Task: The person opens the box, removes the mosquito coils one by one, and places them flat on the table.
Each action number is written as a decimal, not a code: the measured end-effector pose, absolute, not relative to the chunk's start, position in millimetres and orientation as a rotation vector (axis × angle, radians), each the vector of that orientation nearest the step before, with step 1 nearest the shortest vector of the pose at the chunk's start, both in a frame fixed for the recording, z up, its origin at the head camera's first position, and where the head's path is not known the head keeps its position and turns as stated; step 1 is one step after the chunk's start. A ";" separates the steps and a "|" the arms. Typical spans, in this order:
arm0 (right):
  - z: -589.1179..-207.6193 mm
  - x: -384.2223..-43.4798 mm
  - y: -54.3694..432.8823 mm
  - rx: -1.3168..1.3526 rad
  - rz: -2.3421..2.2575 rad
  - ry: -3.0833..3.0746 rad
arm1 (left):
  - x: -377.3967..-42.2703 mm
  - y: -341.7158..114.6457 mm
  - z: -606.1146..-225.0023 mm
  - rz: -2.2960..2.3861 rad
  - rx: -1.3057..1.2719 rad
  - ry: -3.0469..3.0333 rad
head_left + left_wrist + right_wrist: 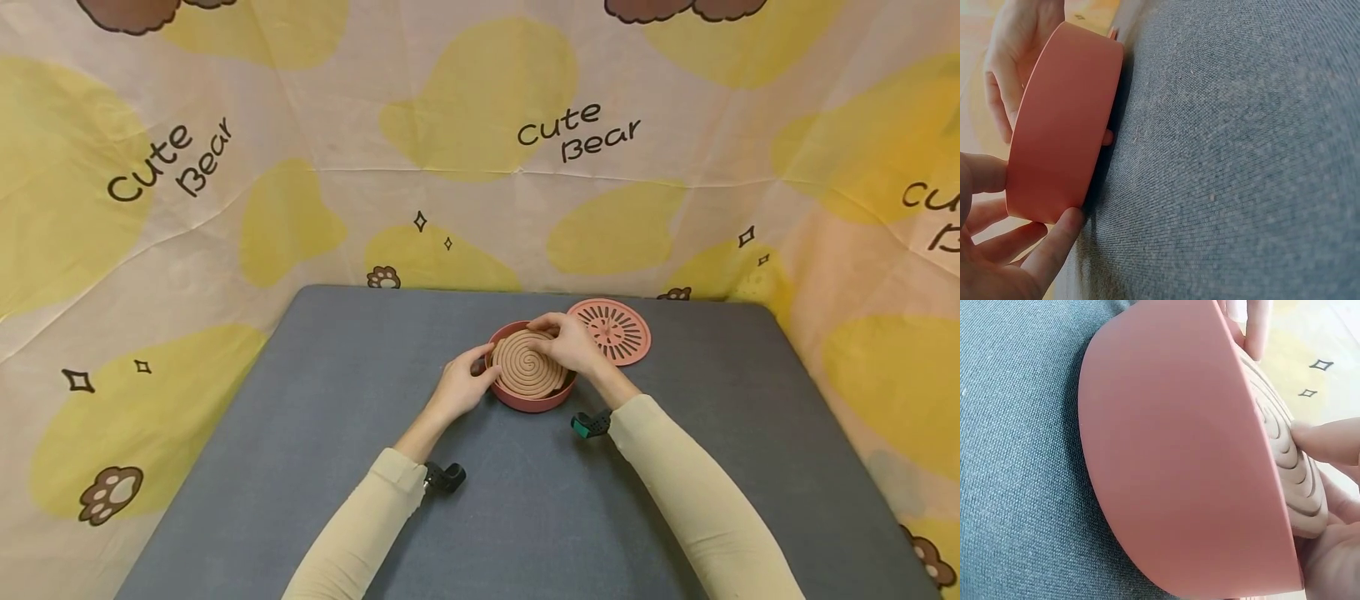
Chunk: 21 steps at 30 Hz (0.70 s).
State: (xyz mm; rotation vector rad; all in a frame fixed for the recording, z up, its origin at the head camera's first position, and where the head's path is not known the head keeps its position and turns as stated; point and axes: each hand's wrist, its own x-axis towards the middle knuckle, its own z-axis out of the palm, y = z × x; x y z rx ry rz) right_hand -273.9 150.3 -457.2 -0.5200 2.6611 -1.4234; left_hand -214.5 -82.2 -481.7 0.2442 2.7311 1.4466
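A tan spiral mosquito coil [525, 367] sits in the mouth of a round reddish-pink mosquito coil box [532, 406]. In the right wrist view the coil [1310, 500] is tilted, one side standing above the rim of the box [1172, 450]. My right hand [573, 343] reaches over the right rim and pinches the coil, its thumb on the upper face. On the left, my left hand [459, 385] grips the box's side; in the left wrist view its fingertips rest on the outer wall [1066, 119]. The coil's underside is hidden.
A pink slotted round lid [630, 337] lies on the grey cloth-covered table [360, 400], right behind the box. Printed fabric [465, 100] hangs behind the table and at both sides. Each wrist carries a small black camera mount [447, 477].
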 end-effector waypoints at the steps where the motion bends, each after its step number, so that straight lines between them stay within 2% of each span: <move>1: -457.2 -273.6 150.4 -0.522 -1.438 2.655 | -214.2 -82.3 -481.9 1.450 0.244 2.729; 21: -440.1 -271.2 170.0 -0.392 -1.615 2.623 | -213.5 -81.9 -479.3 1.466 0.230 2.716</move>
